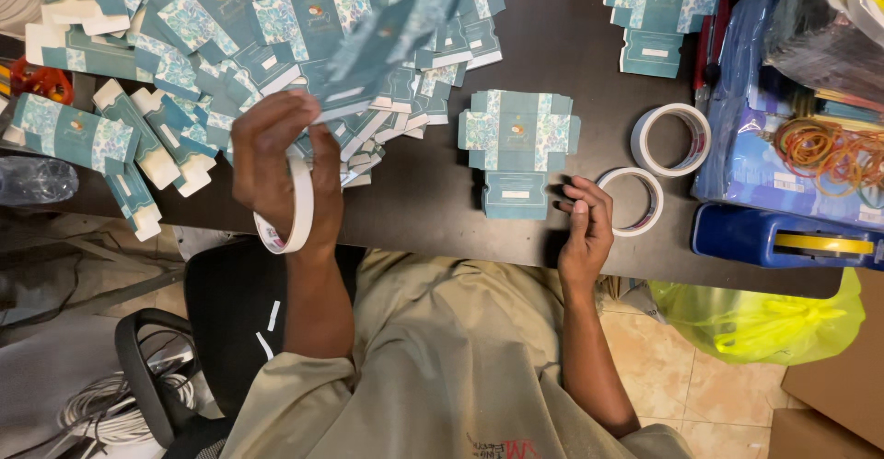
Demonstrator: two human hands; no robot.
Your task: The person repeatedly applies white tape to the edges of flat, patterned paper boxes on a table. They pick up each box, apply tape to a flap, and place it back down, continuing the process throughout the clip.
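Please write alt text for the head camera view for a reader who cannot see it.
The person's left hand, a tape roll looped around it, lifts a teal flat carton above a dark table. The right hand rests near a stack of flat cartons and two more tape rolls.

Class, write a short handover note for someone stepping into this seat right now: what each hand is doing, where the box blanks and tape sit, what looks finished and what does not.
Left hand: holds one flat teal box blank lifted above the table, with a tape roll worn around the wrist.
Right hand: empty, resting at the table edge beside a neat stack of blanks.
Two more tape rolls lie right of that stack; another small stack sits farther back.
Done: some folded boxes lie on the left.
Left: the big loose heap of flat blanks.
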